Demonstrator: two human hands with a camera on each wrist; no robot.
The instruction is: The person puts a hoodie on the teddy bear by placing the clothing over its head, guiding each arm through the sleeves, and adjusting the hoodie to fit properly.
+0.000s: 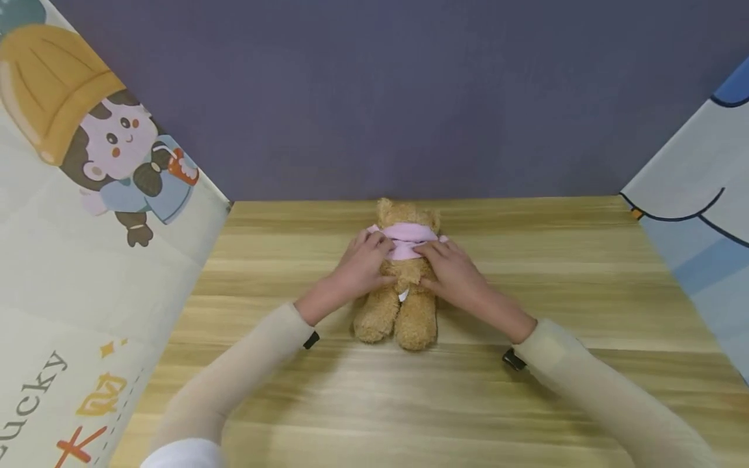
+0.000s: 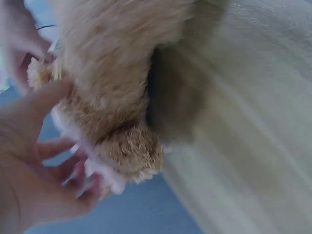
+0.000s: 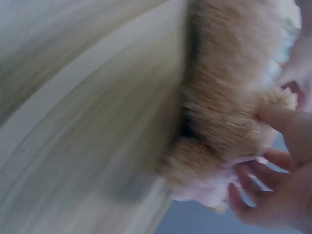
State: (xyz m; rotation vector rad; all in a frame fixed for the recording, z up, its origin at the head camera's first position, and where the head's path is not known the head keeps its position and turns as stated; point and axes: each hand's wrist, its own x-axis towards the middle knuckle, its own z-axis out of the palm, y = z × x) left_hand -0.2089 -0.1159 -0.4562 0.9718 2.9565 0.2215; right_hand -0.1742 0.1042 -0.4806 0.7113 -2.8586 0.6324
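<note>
A light-brown plush teddy bear [image 1: 383, 315] lies on the wooden table, head toward the back wall and legs toward me. It wears a pink shirt [image 1: 406, 250]; its face is not visible. A small white tag [image 1: 403, 295] sticks out between its legs. My left hand [image 1: 365, 263] grips the shirt at the bear's left side as I see it, curled fingertips on the cloth and thumb on the fur. From the opposite side, my right hand [image 1: 453, 270] does likewise. In the left wrist view, the left fingers [image 2: 61, 170] bend against the shirt's edge.
The wooden table [image 1: 281, 416] meets a dark grey-blue wall [image 1: 374, 97] at the back. A panel with a cartoon child [image 1: 125, 140] stands along the left. Another printed panel [image 1: 690, 175] borders the right side. Black wrist fittings [image 1: 515, 359] show below the sleeves.
</note>
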